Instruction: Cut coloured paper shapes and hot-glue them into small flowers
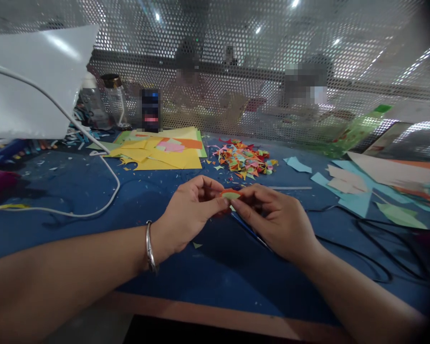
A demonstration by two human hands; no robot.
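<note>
Between the fingertips of both hands is a small piece of layered paper (231,195), orange outside and pale green within, with a rounded top edge. My left hand (191,212) pinches its left side, thumb in front. On the right side, my right hand (275,217) grips it between thumb and fingers. Under the right hand lies a thin blue pen-like tool (251,230), partly covered by it. A heap of small cut paper pieces (241,157) in many colours sits beyond the hands. A pale green paper scrap (197,245) lies below the left hand.
Yellow paper sheets (165,155) are stacked at the back left. Light blue and pink papers (358,186) spread at the right beside a black cable (372,234). A white cable (116,186) loops at left. A perforated metal panel (215,95) closes the back; bottles (114,100) stand before it.
</note>
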